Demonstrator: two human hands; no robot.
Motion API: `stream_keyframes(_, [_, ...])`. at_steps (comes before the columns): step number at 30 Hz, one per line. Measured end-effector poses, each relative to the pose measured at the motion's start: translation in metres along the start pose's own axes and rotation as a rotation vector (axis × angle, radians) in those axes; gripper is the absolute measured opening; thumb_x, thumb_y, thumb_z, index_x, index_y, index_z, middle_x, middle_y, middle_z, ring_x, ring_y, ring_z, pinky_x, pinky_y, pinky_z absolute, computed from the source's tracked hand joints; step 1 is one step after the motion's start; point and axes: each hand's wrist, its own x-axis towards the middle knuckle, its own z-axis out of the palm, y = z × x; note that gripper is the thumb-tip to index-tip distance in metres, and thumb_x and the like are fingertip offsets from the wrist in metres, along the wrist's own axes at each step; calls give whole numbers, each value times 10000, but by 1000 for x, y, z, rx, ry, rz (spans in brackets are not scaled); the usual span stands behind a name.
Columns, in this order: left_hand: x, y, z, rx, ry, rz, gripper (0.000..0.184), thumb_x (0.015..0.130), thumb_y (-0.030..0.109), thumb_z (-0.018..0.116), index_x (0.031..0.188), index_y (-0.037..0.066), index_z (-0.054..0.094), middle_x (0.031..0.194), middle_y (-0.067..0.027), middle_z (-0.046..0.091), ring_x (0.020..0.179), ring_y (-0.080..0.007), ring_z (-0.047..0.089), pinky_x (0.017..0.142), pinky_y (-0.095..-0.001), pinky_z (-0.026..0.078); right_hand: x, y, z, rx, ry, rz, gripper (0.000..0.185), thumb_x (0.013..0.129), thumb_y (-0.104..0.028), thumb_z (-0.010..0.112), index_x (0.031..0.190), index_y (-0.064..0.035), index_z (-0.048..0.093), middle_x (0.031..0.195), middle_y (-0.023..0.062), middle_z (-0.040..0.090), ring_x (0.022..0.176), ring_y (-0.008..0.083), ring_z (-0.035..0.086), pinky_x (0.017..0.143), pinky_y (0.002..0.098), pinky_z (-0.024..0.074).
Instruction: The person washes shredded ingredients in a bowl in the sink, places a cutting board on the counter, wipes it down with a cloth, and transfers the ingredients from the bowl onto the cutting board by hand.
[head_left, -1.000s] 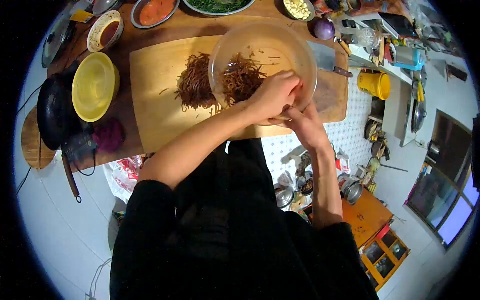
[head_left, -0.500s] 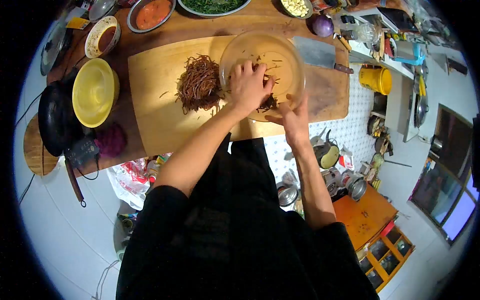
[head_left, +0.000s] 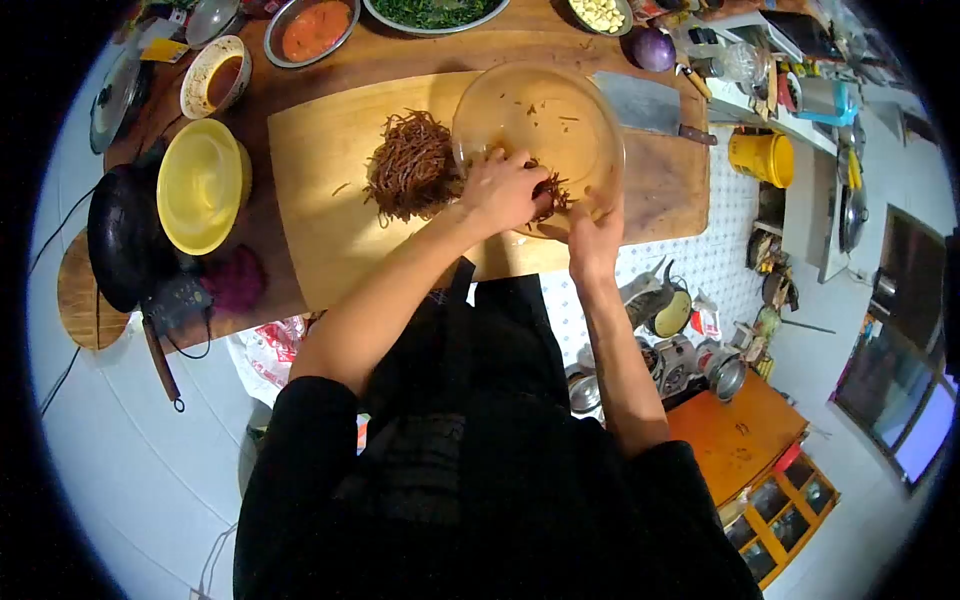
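Note:
A clear round bowl (head_left: 545, 88) sits tilted over the wooden cutting board (head_left: 315, 240), with thin dark brown shreds (head_left: 556, 197) gathered along its near side. My left hand (head_left: 503, 193) reaches into it, fingers curled around some of the shreds; the fingertips are partly hidden. My right hand (head_left: 597, 240) grips the bowl's near right rim, thumb towards the inside. Left of the bowl, a heap of the same brown shreds (head_left: 408, 165) lies on the board. A few loose bits cling to the bowl's inside.
A cleaver (head_left: 640, 102) lies right of the bowl. Yellow bowls (head_left: 200, 225), a sauce-stained bowl (head_left: 190, 90) and a dark wok (head_left: 115, 240) stand left. Along the back are a bowl of red sauce (head_left: 315, 32), chopped greens (head_left: 435, 10), garlic cloves (head_left: 600, 14) and a purple onion (head_left: 653, 48).
My left hand has moved down and curled in the bowl, drawing shreds together at its near side. My right hand keeps the rim. The whole view has shifted slightly.

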Motion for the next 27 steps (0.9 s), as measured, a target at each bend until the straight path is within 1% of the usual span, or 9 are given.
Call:
stream_keyframes(5, [-9,-13,-21,60,1,133,295,837,336,615,1033,129,693,1098,-126,618,952,-319,614,852,-499,475,6,-7,-4,-19,18,-85,698,846,133,416,1492,-13,197,1441,254,364,1281,307,469,994,341,464])
stream_keyframes(7, [-7,-16,-37,147,-336,25,318,849,331,592,1034,91,688,1101,-125,624,928,-301,617,842,-498,471,9,-11,-7,72,20,-74,733,842,140,401,1504,-37,139,1457,249,332,1262,332,480,904,341,548])
stream_keyframes(8, [-7,-15,-39,313,-281,46,301,838,322,597,969,71,699,1058,-136,633,936,-300,608,862,-464,462,16,-6,-9,167,-4,-130,765,841,136,406,1510,-73,99,1469,245,305,1232,355,501,813,350,607])
stream_keyframes(11, [-34,-34,-32,318,-88,67,271,819,305,614,940,78,701,1028,-152,636,979,-302,596,872,-409,462,22,-16,-17,81,18,-27,763,843,134,401,1511,-92,110,1470,239,303,1224,353,508,799,376,618])
stream_keyframes(13, [-28,-26,-33,305,-151,-7,226,812,236,622,959,83,701,1051,-174,622,1030,-315,579,872,-386,472,19,-15,-18,127,18,-16,754,843,131,401,1508,-91,125,1465,232,312,1211,349,521,766,362,627])
stream_keyframes(17, [6,0,-26,160,151,125,262,818,72,591,1077,58,629,1148,-148,576,1064,-346,546,906,-437,476,16,-10,-19,151,-7,-38,734,832,102,420,1498,-75,166,1434,217,340,1191,355,531,740,365,633])
stream_keyframes(19, [36,8,-25,5,502,170,294,819,59,583,1112,55,610,1175,-150,548,1083,-351,533,918,-454,471,13,-6,-17,170,-25,26,733,829,94,424,1496,-87,177,1407,208,350,1171,344,539,736,382,637])
stream_keyframes(23, [68,6,-12,4,501,126,315,820,50,582,1135,47,598,1189,-159,529,1100,-349,523,918,-463,472,2,-8,-15,243,5,102,570,890,70,437,1417,-84,285,1227,148,469,974,287,632,699,437,642])
stream_keyframes(27, [62,16,28,-275,467,-14,280,825,43,573,1103,20,598,1164,-162,534,1049,-366,529,900,-445,459,11,2,-37,277,-26,118,501,920,16,470,1384,-50,293,1257,163,450,1019,330,631,694,471,639])
